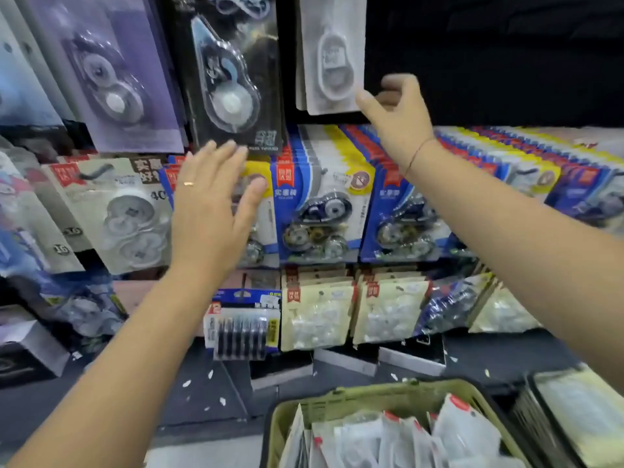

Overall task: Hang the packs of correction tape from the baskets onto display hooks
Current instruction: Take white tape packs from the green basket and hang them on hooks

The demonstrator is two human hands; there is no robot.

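While my right hand [398, 113] reaches to the upper middle of the frame, its thumb tip meets the lower right corner of the white correction tape pack [332, 55] hanging there, probably to steady or square it. The other fingers [398, 83] curl loosely beside the card and grip nothing. My left hand [209, 211] hovers flat before the blue-and-yellow packs [317, 204], fingers straight and close together, perhaps to calm that row; I cannot tell whether it touches. More packs [422, 437] wait in the green basket [337, 405] at lower right, so I judge much hanging remains.
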